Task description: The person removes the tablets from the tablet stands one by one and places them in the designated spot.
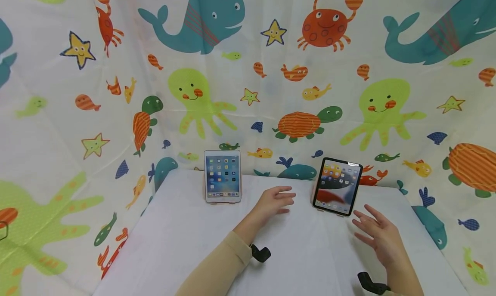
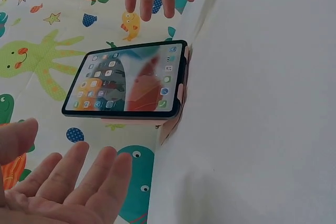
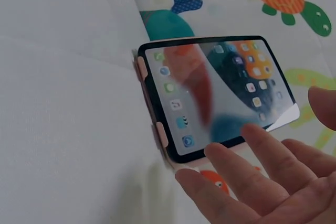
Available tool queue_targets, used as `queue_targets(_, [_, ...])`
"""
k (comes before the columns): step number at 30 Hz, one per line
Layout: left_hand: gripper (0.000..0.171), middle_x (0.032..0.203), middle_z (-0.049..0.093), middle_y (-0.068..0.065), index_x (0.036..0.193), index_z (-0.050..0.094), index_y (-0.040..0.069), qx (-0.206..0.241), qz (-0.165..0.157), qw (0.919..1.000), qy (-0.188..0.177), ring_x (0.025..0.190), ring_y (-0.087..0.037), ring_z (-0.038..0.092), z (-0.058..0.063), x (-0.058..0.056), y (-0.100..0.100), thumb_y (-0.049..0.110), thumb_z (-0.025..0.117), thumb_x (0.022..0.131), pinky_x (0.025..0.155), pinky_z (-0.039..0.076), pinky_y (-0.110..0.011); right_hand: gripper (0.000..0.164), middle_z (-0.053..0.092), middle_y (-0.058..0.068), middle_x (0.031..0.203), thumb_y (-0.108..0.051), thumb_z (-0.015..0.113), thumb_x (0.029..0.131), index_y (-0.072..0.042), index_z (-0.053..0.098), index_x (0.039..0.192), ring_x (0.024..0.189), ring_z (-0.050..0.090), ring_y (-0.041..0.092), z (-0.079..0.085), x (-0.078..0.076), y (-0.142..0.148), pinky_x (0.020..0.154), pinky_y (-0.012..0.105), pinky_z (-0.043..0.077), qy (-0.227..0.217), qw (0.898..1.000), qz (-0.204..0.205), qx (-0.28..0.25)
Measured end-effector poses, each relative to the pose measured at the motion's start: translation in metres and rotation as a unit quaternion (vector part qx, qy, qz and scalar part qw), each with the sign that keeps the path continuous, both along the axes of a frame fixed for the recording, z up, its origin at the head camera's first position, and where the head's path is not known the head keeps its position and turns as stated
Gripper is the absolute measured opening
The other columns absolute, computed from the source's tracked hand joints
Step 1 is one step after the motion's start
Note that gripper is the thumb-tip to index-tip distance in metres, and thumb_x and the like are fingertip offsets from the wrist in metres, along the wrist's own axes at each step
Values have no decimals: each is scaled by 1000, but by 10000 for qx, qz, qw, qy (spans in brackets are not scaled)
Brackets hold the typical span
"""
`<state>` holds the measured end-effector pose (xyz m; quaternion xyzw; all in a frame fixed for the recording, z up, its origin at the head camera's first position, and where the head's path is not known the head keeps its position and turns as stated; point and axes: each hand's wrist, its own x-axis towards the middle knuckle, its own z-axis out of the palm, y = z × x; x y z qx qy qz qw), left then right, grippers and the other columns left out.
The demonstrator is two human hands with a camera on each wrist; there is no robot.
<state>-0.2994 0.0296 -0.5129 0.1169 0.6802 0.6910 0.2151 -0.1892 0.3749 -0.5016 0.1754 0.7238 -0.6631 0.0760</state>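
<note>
A black-framed tablet (image 1: 337, 186) leans upright on a pinkish stand (image 2: 173, 119) at the right of the table, its lit screen showing app icons. To its left, my left hand (image 1: 273, 201) hovers apart from it with fingers extended and nothing held. On the tablet's other side is my right hand (image 1: 377, 235), fingers spread and loosely bent, also holding nothing. Its fingertips (image 3: 215, 150) overlap the tablet's edge in the right wrist view; I cannot tell whether they touch. A white-framed tablet (image 1: 222, 175) stands farther left, lit with icons too.
White cloth covers the table (image 1: 302, 261). Behind and beside it hangs a curtain (image 1: 232, 128) printed with sea animals. A black strap device (image 1: 261, 253) is on the left wrist, and another one (image 1: 372, 283) is on the right.
</note>
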Motion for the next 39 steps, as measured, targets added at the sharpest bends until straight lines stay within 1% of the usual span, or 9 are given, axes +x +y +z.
queue_targets(3, [45, 140, 75, -1, 147, 64, 24, -46, 2, 10000, -14, 123, -20, 74, 2, -5, 6, 27, 74, 103, 100, 65, -40, 98, 49, -5, 167, -55, 67, 103, -22, 8, 175, 108, 68, -13, -1, -3, 5, 102, 38, 64, 94, 9999, 54, 59])
queue_targets(6, [44, 139, 75, -1, 146, 65, 24, -103, 4, 9999, -20, 122, -19, 75, 3, -11, 11, 27, 74, 103, 99, 65, -39, 98, 65, -23, 144, -54, 66, 104, -19, 8, 175, 108, 69, -12, 0, -6, 11, 98, 34, 65, 237, 9995, 148, 135])
queue_targets(8, [44, 139, 75, -1, 146, 65, 24, -93, 9, 10000, -29, 122, -20, 75, 3, -14, 15, 27, 74, 103, 99, 66, -39, 97, 66, -32, 128, -53, 65, 105, -17, 8, 175, 107, 69, -12, 0, -8, 14, 96, 32, 66, 336, 9991, 198, 167])
queue_targets(10, [43, 139, 76, -1, 146, 65, 24, -91, 26, 9999, -44, 121, -20, 75, 3, -17, 18, 26, 74, 104, 99, 66, -39, 97, 65, -36, 119, -53, 64, 105, -16, 7, 175, 107, 69, -13, 1, -9, 17, 94, 29, 66, 390, 9988, 231, 180])
queue_targets(16, [42, 138, 76, -1, 145, 66, 23, 6, 80, 9999, -153, 119, -19, 76, 1, -27, 27, 25, 74, 104, 99, 65, -39, 99, 65, -35, 122, -55, 64, 104, -15, 8, 174, 105, 68, -14, 2, -14, 22, 91, 26, 66, 463, 9981, 255, 311])
queue_targets(24, [42, 137, 76, -1, 145, 65, 18, 224, 224, 9994, -150, 120, -20, 75, 3, -39, 38, 25, 74, 104, 101, 65, -40, 96, 65, -37, 122, -55, 61, 106, -13, 10, 174, 106, 67, -15, 4, -23, 32, 89, 19, 63, 800, 9955, 333, 394])
queue_targets(31, [41, 136, 77, -1, 143, 67, 20, 142, 348, 9991, -202, 120, -21, 75, 8, -43, 46, 25, 75, 103, 103, 64, -42, 97, 63, -29, 142, -58, 62, 104, -15, 10, 174, 105, 65, -17, 7, -32, 37, 89, 17, 63, 770, 9951, 254, 563])
queue_targets(34, [41, 136, 77, -1, 143, 67, 19, 125, 338, 9990, -260, 119, -21, 75, 8, -45, 48, 24, 75, 103, 102, 64, -42, 98, 63, -29, 141, -59, 62, 103, -14, 11, 174, 105, 66, -17, 10, -35, 38, 89, 17, 63, 738, 9954, 239, 569])
queue_targets(39, [43, 139, 75, -4, 147, 64, 14, 165, 187, 9993, -264, 122, -22, 74, 8, -53, 50, 18, 72, 104, 104, 63, -43, 97, 66, -35, 126, -58, 62, 104, -14, 12, 174, 105, 67, -14, 14, -42, 41, 88, 18, 63, 758, 9956, 283, 465])
